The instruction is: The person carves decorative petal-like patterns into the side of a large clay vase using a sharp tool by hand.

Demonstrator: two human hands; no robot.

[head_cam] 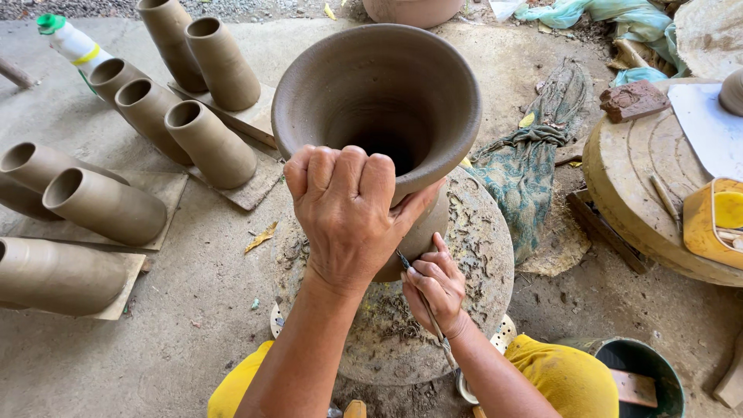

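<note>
Clasping the empty clay vase (379,101) rim, left hand (348,213) steadies; right hand's (437,286) grip pinches a thin tool (422,302).

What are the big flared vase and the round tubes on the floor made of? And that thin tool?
The vase looks like unfired clay: matt grey-brown with fine turning rings. The tubes share that dull, unglazed look, so likely the same clay. The thin tool in the right hand seems metal, though it is too slim to be sure.

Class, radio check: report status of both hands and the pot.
Left hand gripping vase rim. Right hand holds trimming tool against vase neck. Clay shavings on wheel. Nothing blocking.
</note>
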